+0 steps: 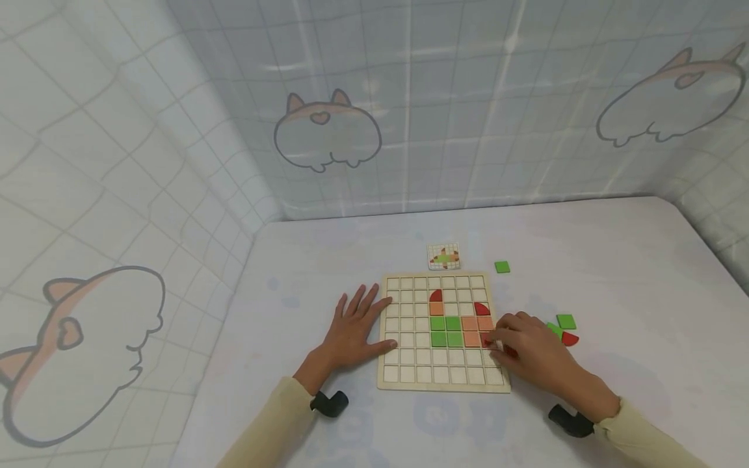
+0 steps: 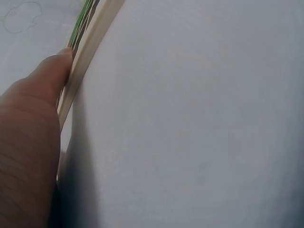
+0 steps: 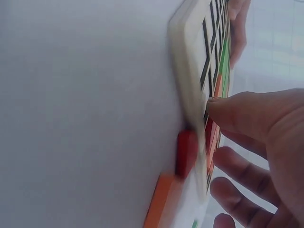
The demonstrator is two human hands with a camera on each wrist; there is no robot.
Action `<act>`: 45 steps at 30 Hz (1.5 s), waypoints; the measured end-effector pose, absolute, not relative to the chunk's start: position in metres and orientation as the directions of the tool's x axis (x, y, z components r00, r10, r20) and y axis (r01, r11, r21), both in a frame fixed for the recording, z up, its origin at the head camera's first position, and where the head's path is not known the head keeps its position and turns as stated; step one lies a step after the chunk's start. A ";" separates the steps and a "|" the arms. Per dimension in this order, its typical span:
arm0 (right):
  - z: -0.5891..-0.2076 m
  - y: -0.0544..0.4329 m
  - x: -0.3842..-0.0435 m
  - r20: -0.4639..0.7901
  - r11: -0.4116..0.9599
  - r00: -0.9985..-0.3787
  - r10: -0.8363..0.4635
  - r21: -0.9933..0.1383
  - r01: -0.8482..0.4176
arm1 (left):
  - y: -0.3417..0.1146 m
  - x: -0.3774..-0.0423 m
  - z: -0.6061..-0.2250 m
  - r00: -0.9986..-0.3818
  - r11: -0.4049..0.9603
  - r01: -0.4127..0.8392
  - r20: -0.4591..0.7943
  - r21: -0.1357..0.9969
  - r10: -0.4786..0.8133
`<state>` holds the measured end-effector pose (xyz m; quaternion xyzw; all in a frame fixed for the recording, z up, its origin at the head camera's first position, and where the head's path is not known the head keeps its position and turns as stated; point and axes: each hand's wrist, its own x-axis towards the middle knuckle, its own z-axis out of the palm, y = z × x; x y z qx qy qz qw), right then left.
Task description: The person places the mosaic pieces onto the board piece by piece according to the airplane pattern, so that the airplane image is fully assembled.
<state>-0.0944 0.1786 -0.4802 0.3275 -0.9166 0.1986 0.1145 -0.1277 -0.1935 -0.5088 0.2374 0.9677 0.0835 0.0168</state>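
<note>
A square wooden grid board (image 1: pixel 406 376) lies on the table with green, orange and red pieces in its cells. My left hand (image 1: pixel 354 331) is spread at its left side, thumb and index fingertips resting on the frame. In the left wrist view the thumb (image 2: pixel 47 76) presses the board's edge. At the right edge my right hand (image 1: pixel 532 348) pinches a red quarter-circle piece (image 1: pixel 486 339) at a cell beside the orange squares (image 1: pixel 471 330). In the right wrist view the thumb (image 3: pixel 242 111) is at the cells, with the other fingers loosely bent.
Above the board lies a small pattern card (image 1: pixel 443 257), with a green square (image 1: pixel 502 267) to its right. Another green square (image 1: pixel 565 322) and a red quarter-circle (image 1: pixel 569 338) lie right of my right hand. Under that hand, a red piece (image 3: pixel 186 152) and an orange piece (image 3: pixel 159 202) sit beside the board.
</note>
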 end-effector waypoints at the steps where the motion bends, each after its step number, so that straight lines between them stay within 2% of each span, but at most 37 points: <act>1: -0.480 0.183 -0.093 0.333 0.722 -0.771 -0.542 -0.284 -0.631 | -0.193 -0.128 -0.509 -0.886 0.872 0.459 0.010 0.170 0.464; 5: -0.475 0.198 -0.086 0.300 0.788 -0.819 -0.488 -0.251 -0.562 | -0.192 -0.127 -0.509 -0.883 0.868 0.464 0.015 0.180 0.469; 12: -0.471 0.220 -0.077 0.217 0.849 -0.884 -0.415 -0.258 -0.462 | -0.192 -0.126 -0.505 -0.890 0.881 0.447 -0.020 0.154 0.455; 23: -0.470 0.224 -0.069 0.173 0.831 -0.873 -0.457 -0.267 -0.488 | -0.194 -0.126 -0.507 -0.889 0.876 0.450 -0.008 0.173 0.459; 27: -0.470 0.224 -0.069 0.219 0.799 -0.832 -0.509 -0.239 -0.552 | -0.194 -0.126 -0.508 -0.891 0.880 0.442 -0.025 0.172 0.453; 34: -0.474 0.228 -0.081 0.397 0.675 -0.657 -0.641 -0.117 -0.729 | -0.195 -0.126 -0.509 -0.892 0.882 0.440 -0.027 0.170 0.450; 38: -0.472 0.224 -0.086 0.454 0.653 -0.624 -0.635 -0.115 -0.748 | -0.194 -0.126 -0.509 -0.891 0.879 0.445 -0.011 0.171 0.453; 45: -0.472 0.199 -0.090 0.511 0.584 -0.581 -0.633 -0.177 -0.792 | -0.194 -0.125 -0.506 -0.890 0.875 0.450 0.002 0.180 0.457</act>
